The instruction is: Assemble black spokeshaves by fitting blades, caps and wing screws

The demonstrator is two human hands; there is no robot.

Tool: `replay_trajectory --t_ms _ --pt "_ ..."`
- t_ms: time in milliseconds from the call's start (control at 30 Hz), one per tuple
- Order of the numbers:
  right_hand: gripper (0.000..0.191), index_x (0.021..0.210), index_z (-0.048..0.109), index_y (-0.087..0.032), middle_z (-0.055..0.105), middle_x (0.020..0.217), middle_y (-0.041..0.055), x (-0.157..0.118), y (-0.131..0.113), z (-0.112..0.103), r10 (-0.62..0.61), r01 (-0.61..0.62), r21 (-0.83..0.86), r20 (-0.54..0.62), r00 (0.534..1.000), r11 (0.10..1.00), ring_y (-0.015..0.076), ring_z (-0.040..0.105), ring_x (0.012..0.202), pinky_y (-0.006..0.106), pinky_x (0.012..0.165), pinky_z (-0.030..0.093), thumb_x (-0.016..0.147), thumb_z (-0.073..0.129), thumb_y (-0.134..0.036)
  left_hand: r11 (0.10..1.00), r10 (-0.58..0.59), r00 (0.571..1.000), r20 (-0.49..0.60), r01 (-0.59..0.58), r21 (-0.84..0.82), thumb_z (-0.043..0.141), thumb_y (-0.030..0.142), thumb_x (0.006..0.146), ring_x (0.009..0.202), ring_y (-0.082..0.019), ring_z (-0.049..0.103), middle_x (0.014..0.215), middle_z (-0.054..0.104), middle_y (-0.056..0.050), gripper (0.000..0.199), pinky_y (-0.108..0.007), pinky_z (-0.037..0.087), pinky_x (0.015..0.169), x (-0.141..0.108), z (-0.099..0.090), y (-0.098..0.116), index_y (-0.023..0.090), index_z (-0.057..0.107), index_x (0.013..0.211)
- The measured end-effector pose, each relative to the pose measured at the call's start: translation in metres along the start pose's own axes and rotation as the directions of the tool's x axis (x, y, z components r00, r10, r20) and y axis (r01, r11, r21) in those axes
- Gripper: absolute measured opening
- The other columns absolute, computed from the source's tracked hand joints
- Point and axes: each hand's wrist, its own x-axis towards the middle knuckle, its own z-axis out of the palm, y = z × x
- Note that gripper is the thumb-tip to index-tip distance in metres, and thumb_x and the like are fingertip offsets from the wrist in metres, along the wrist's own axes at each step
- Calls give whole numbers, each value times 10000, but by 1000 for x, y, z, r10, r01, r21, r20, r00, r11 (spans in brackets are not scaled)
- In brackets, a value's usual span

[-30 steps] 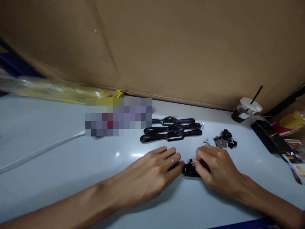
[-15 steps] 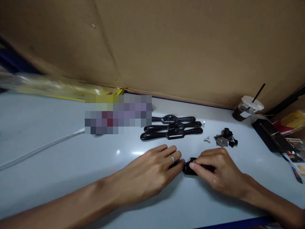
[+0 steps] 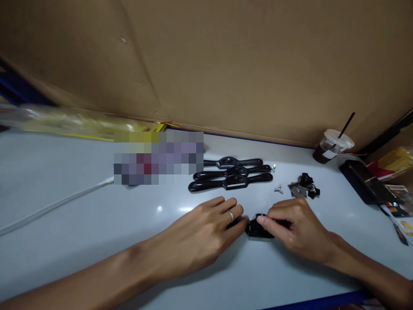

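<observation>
A black spokeshave [image 3: 253, 230] lies low over the table between my hands, its handles mostly hidden. My left hand [image 3: 211, 230] is closed over its left end, fingers curled. With thumb and fingertips, my right hand [image 3: 297, 226] closes on the spokeshave's middle; whatever small part is under the fingertips is hidden. Beyond them, three black spokeshaves [image 3: 237, 181] lie side by side. To their right are two silver wing screws, one nearer [image 3: 278, 189] and one farther [image 3: 273, 168]. Flat grey metal blades [image 3: 297, 190] sit in a pile with black caps [image 3: 306, 179].
A lidded plastic cup [image 3: 329, 148] with a dark drink and straw stands at the back right, beside a black flat case [image 3: 364, 181]. A white cable [image 3: 64, 206] runs across the left to a blurred-out item. Yellow plastic packaging [image 3: 80, 122] lies along the cardboard wall [image 3: 226, 64].
The view has shifted slightly. A little more of the held spokeshave's middle shows beside my right thumb. Both hands keep nearly the same pose, and the other parts stay where they were.
</observation>
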Motion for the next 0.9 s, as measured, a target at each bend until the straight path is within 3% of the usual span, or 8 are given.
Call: replay_trajectory --t_ms 133,267,467,667,900 --pt "450 578 467 -183 388 559 -69 1 -3 -1 -5 3 77 32 999 997 71 343 519 260 543 252 1007 586 -246 1000 -7 1000 14 7 -13 501 5 943 766 -215 517 852 604 -36 203 -348 383 671 -1 0 0 134 631 1031" --pt "401 622 553 -184 433 571 -68 1 -1 -3 19 -18 111 -7 1000 994 72 356 529 250 554 277 1015 577 -261 1000 -5 1000 1 5 -2 493 -9 929 770 -216 516 854 604 -36 222 -348 383 676 0 -1 0 132 630 1032" --pt "468 556 445 -183 373 536 -68 0 4 -3 36 -38 -53 -44 998 998 77 302 506 277 549 231 1004 558 -257 1000 -2 1000 -12 2 7 473 3 946 762 -217 513 846 607 -41 221 -347 380 674 1 -1 0 141 632 1014" --pt "469 562 479 -182 378 549 -66 2 -1 -1 -38 34 102 42 998 994 76 336 518 261 542 259 1014 573 -261 1000 -6 1000 2 6 -12 484 3 939 758 -213 515 844 602 -35 211 -345 380 668 0 -1 -1 139 630 1009" --pt "338 723 696 -176 575 610 -34 2 2 -4 -15 15 46 15 1000 999 83 435 546 253 573 319 1029 565 -238 1000 -4 1000 -11 4 9 485 -10 919 753 -205 510 835 597 -29 230 -337 379 672 1 -1 0 148 625 1012"
